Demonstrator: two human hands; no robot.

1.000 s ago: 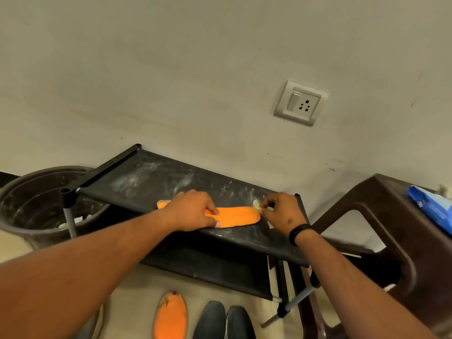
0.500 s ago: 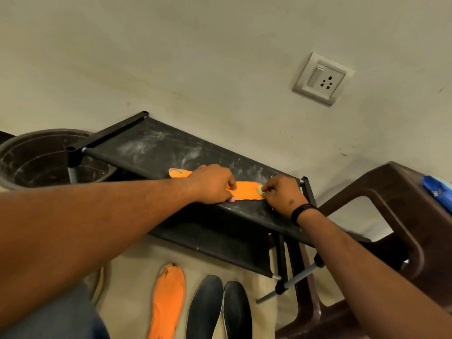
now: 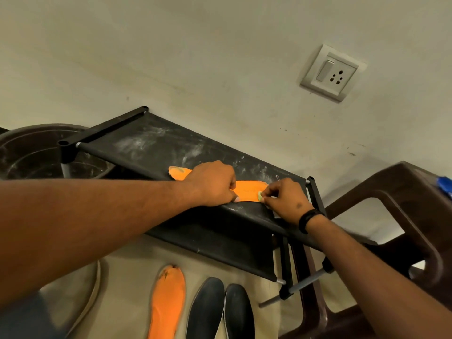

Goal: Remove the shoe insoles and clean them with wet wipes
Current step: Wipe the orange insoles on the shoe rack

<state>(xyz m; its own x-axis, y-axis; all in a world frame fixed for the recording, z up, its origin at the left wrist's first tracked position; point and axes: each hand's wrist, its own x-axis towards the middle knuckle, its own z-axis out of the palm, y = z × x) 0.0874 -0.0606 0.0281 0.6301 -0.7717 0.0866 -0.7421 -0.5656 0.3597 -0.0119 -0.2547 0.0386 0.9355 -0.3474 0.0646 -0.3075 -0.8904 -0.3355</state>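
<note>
Two hands meet on the rack's top shelf (image 3: 151, 145); left hand (image 3: 212, 183) presses flat, hiding the orange insole's (image 3: 249, 189) middle; right hand (image 3: 285, 199) pinches a small, barely visible green wipe (image 3: 259, 195) at its end near the shelf's front edge

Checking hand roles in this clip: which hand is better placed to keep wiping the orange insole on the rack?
Right. The right hand pinches the small wipe at the orange insole end; the left hand lies flat on it, pinning it to the rack.
</note>
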